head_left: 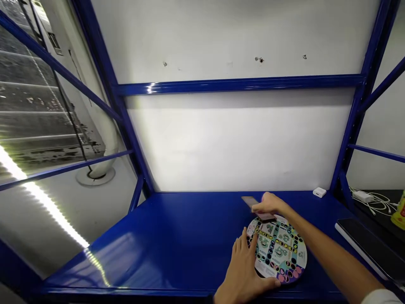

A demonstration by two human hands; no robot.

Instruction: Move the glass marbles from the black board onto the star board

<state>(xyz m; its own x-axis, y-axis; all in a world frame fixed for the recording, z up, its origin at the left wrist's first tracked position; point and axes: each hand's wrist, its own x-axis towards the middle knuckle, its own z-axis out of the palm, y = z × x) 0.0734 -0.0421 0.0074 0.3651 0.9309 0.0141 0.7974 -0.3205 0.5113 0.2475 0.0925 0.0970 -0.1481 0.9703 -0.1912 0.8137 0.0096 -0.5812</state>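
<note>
On blue shelf [177,236], flat left hand [245,266] touches disc [280,249].

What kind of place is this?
Probably a workroom or storeroom: a blue metal rack against a bare white wall, with charger cables on a side table. The right hand holds a dark card by a round game board.

The table [190,232] before you is metal with glossy blue paint that mirrors the light. The round board [281,249] at your left hand [243,266] looks like printed cardboard, slightly shiny. The dark card [267,217] in your right hand [272,204] seems smooth. The wall [237,143] is matt white.
</note>
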